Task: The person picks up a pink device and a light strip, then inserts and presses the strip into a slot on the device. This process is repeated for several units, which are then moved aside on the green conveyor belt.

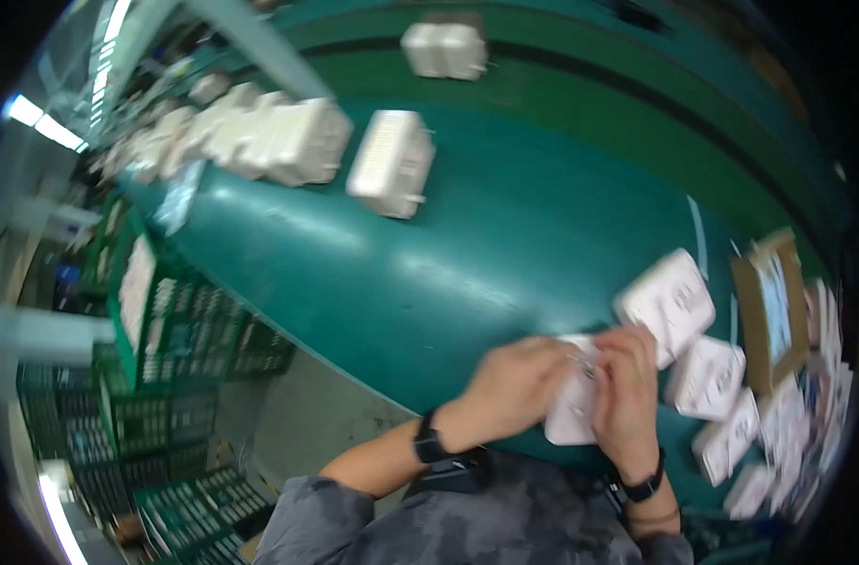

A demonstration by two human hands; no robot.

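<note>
A white plastic housing (pixel 569 414) with rounded corners lies at the near edge of the green table, between my two hands. My left hand (pixel 516 384) comes at it from the left, fingers closed together at its upper part. Around its right side curl the fingers of my right hand (pixel 625 391), gripping it. A small metallic-looking bit (pixel 585 365) shows between my fingertips, too blurred to name. Just beyond my right hand rests a larger white unit (pixel 670 301), tilted. Beside it lies another white unit (pixel 708 377).
More white units (pixel 778 424) crowd the right, near an open cardboard box (pixel 770 311). A white stack (pixel 392 165) stands mid-table, with a long row of units (pixel 288 141) to its left. Another pair (pixel 445 50) sits at the far side. Green crates (pixel 180 330) are piled beside the table at left.
</note>
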